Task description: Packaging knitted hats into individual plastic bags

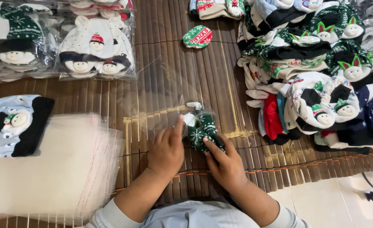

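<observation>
We are pinching the clear bag (161, 101) open with our left hand (166, 150); our right hand (226, 164) is closing on the soft, light green sock (203, 131) at its mouth, gripping mid-fold.

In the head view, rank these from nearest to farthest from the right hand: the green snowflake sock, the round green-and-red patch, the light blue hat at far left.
Measured from the right hand:
1. Green snowflake sock: touched by its fingers, centre of the mat.
2. Round green-and-red patch: top centre.
3. Light blue hat: far left, beside the bag stack.
</observation>
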